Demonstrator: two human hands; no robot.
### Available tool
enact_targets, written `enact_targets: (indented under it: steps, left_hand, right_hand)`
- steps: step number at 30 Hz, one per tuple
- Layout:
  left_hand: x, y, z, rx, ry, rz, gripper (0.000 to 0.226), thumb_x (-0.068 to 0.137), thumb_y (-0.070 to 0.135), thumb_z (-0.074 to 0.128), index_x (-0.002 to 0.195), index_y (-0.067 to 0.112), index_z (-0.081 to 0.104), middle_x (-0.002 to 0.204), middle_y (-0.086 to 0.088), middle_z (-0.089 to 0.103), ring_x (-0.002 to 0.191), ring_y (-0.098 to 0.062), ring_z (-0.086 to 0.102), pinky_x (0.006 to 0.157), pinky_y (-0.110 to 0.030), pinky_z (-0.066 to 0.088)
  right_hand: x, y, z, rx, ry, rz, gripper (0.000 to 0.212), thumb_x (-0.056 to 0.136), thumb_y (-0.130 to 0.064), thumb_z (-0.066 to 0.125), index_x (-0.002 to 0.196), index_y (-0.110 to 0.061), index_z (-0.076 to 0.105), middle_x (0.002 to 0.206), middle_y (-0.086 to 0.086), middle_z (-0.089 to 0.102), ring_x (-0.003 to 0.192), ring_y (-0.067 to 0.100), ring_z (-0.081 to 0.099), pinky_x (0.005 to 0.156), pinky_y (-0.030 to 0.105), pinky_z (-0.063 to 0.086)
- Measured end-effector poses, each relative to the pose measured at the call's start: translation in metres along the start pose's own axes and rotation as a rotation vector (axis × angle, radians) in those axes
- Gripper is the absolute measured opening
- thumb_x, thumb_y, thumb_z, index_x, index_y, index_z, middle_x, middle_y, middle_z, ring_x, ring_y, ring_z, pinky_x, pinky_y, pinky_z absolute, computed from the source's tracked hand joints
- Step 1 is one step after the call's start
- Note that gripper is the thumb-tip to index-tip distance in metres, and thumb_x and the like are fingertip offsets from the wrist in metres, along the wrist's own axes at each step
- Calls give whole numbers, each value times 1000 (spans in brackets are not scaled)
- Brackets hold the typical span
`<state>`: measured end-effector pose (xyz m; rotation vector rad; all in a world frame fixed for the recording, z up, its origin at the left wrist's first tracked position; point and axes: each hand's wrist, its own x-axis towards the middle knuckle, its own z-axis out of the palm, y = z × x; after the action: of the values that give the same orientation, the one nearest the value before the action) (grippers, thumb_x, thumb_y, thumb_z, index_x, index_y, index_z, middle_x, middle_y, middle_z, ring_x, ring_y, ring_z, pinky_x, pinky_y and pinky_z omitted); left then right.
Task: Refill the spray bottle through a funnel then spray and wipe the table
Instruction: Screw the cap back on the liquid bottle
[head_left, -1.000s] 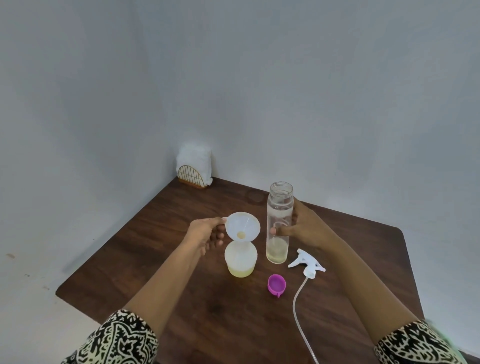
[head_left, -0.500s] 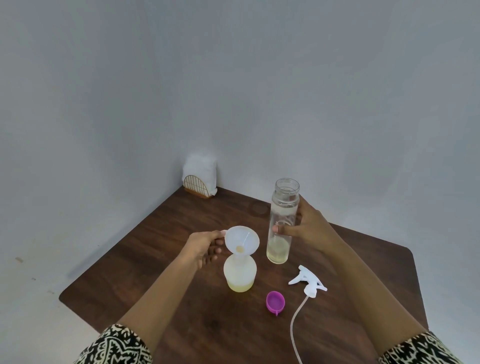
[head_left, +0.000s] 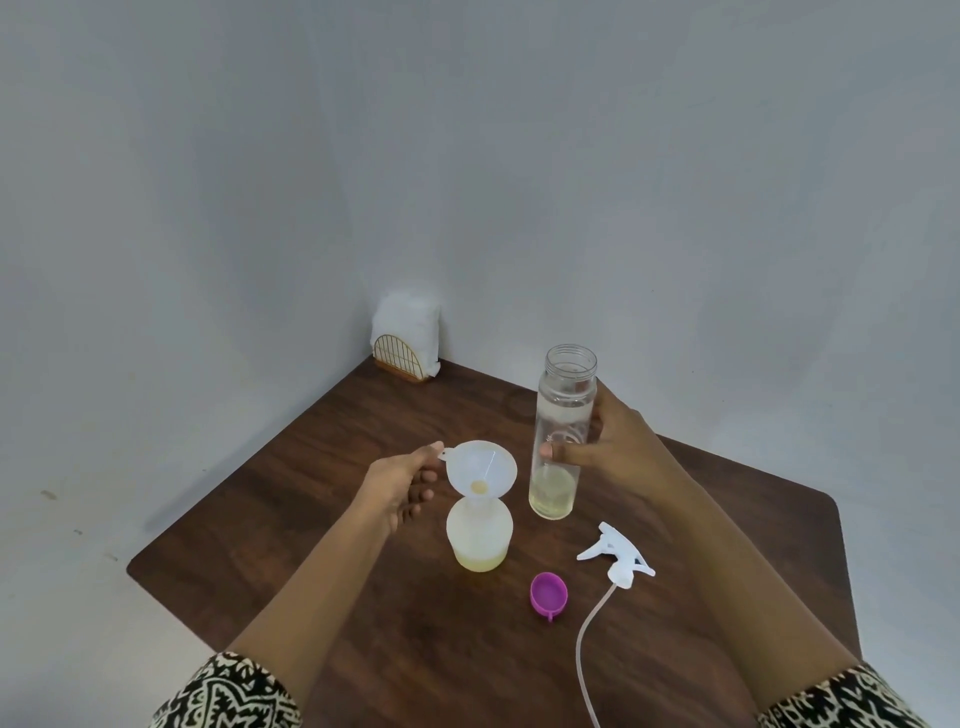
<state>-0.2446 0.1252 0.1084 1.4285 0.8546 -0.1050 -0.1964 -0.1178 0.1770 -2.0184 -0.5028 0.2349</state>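
A white funnel (head_left: 480, 470) sits in the neck of a squat translucent spray bottle (head_left: 479, 538) holding a little yellowish liquid. My left hand (head_left: 402, 486) pinches the funnel's small tab at its rim. To the right, my right hand (head_left: 605, 441) grips a tall clear bottle (head_left: 561, 431), upright and lifted just off the table, with pale liquid at its bottom and its mouth uncapped. The white trigger sprayer head (head_left: 618, 556) with its long tube lies on the dark wooden table (head_left: 322, 467).
A purple cap (head_left: 548, 594) lies open side up in front of the spray bottle. A gold wire holder with white napkins (head_left: 408, 345) stands in the far corner against the grey walls. The table's edges run close on the left and right.
The clear bottle has risen slightly off the table in my right hand. My left hand stays on the funnel's tab. The camera has tilted, shifting the scene lower in view.
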Motion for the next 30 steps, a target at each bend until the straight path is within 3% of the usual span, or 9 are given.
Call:
enact_targets:
  steps: [4,7,9,11,14,18,22,26,30]
  left_hand:
    - [-8,-1,-7,-51,65,49,34,83,41,71,94,8,69,81,-5,66,62,-14,54,51,-25,41]
    - [-28,4,-11,3,193,380,25,85,40,67,99,19,65,98,-2,67,80,-14,61,59,-25,47]
    - [-51,14,-10,27,130,645,29,85,41,68,109,26,63,104,7,66,96,-12,63,74,-28,52]
    - [-72,27,-5,57,-60,782,42,80,46,72,118,33,60,108,9,65,103,-10,62,85,-30,52]
    - [-91,40,10,100,-287,776,63,67,57,74,126,44,54,121,9,62,115,-9,59,96,-35,50]
    - [-105,41,29,-5,-433,733,65,66,44,79,126,29,58,120,1,68,114,-17,63,99,-44,49]
    - [-111,32,31,-56,-360,728,47,66,26,83,110,18,68,104,-5,75,101,-22,70,94,-49,52]
    - [-113,20,24,-42,-271,729,37,70,10,83,104,18,71,98,-5,76,94,-23,72,90,-50,55]
    - [-112,4,18,-59,-198,703,37,70,12,84,104,16,70,96,-4,75,93,-22,71,89,-45,56]
  right_hand:
    - [0,-8,-4,3,2,-25,57,70,-32,82,119,-31,51,106,-17,66,94,-3,64,82,20,48]
    - [-1,-18,-5,11,15,-41,60,68,-36,83,119,-32,51,107,-17,66,95,-2,63,84,21,49]
    - [-3,-27,-5,3,25,-62,63,66,-39,83,120,-32,51,109,-17,66,99,0,62,86,23,49]
    - [-5,-38,-3,-4,27,-81,64,65,-39,84,119,-31,50,109,-17,65,98,0,62,86,25,50]
    - [-10,-52,5,-44,35,-109,66,65,-39,84,118,-29,47,105,-18,64,94,0,62,82,24,52]
    - [-19,-60,19,-107,65,-115,58,66,-33,81,111,-27,45,97,-11,67,82,4,66,73,29,56]
    - [-27,-60,32,-143,9,-122,56,68,-29,79,111,-24,43,97,-10,65,84,2,64,75,29,55]
    - [-35,-54,33,-84,-159,-113,69,63,-38,85,120,-29,47,114,-15,65,101,0,61,86,22,50]
    - [-35,-28,23,11,-115,-47,52,64,-33,85,110,-27,61,103,-12,69,94,3,65,86,22,51]
